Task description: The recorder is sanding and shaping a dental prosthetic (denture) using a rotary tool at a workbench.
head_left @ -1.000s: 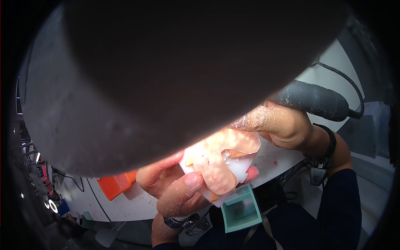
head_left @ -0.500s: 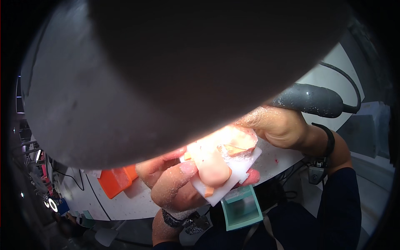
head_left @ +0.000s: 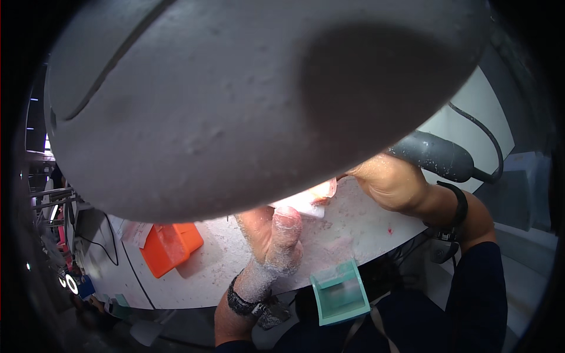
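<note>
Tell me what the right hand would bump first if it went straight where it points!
Probably the pink and white piece by the left hand, but the grey cover hides the right hand's fingertips, so depth is unclear.

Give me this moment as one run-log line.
left hand: holds white-and-pink block, partly hidden by rounded grey housing; right hand: holds dark-grey cylindrical handpiece; orange plastic bin: on white table

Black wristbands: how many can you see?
2: the left wristband, at the wrist of the left hand; the right wristband, at the wrist of the right hand. The big grey shape might hide more.
</note>
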`<state>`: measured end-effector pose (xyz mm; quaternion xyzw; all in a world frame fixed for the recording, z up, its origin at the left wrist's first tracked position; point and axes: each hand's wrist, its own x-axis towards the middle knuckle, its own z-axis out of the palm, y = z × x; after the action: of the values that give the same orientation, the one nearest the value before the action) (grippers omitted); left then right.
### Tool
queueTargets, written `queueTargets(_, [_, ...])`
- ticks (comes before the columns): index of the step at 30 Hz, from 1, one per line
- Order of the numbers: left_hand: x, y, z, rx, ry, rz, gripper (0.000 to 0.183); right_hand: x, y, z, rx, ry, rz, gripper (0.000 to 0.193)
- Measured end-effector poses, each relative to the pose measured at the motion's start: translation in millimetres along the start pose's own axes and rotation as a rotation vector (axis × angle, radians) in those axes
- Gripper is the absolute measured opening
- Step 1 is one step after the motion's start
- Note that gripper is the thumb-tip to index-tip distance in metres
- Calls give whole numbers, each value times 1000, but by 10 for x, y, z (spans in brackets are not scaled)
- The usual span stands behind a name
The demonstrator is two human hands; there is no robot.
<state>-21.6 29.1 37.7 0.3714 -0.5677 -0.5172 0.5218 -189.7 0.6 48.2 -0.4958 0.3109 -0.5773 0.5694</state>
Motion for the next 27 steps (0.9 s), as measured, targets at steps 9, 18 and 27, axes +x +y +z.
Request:
queueTargets(9, [6, -186, -186, -382, 181, -147, 66, -84, -56, -162, -222, -144, -226, 26])
queueTargets(18, [33, -11, -179, -288, 29, -110, 77, -14, -96, -155, -21, -425, -115, 27])
queueTargets(27, [23, -23, -206, -270, 5, -172, 74, -29, -75, -152, -127, -411, -168, 27])
